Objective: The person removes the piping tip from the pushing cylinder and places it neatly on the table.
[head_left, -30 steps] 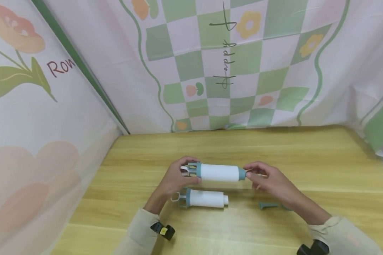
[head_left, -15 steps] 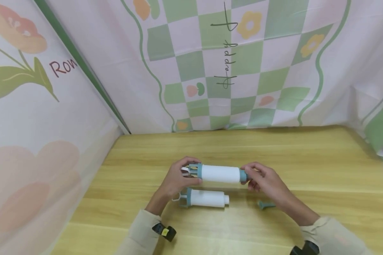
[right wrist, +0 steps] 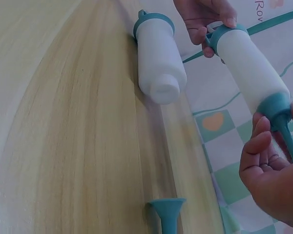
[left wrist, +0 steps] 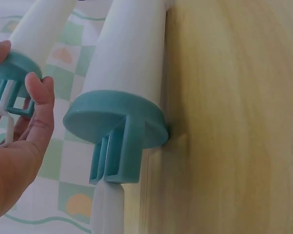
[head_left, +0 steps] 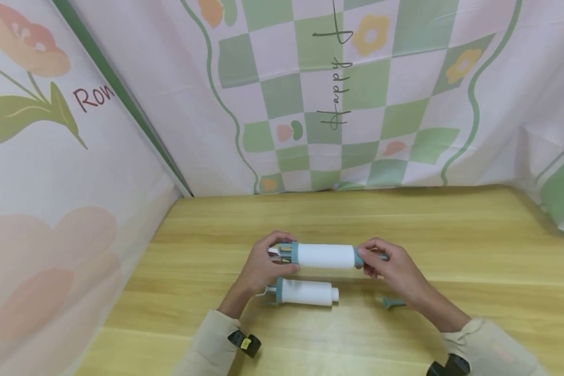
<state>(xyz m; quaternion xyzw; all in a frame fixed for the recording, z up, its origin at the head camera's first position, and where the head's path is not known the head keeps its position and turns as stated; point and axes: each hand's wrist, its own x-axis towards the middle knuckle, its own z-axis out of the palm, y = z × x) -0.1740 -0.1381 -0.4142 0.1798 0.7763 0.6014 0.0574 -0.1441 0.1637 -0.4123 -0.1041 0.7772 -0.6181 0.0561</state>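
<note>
A large white-barrelled plastic syringe [head_left: 326, 256] with a teal collar and finger frame is held level over the table. My left hand [head_left: 258, 265] grips its handle end, thumb and fingers on opposite sides of the teal collar [left wrist: 17, 68]. At the other end my right hand [head_left: 395, 269] pinches the wide base of a teal nozzle [right wrist: 276, 108], which sits against the barrel; its long thin spout points away past the palm. A second syringe [head_left: 306, 292], without a nozzle, lies on the table just in front. Another teal nozzle [right wrist: 168, 212] lies by the right forearm.
The wood-grain table [head_left: 451, 219] runs back to a patterned cloth [head_left: 329, 104] hanging behind it. Another printed cloth [head_left: 75, 183] hangs along the left side. The right forearm covers part of the loose nozzle in the head view.
My right hand has shifted left, its fingers now farther up around the nozzle base. The forearm now hides more of the teal parts on the table. The left hand has barely moved.
</note>
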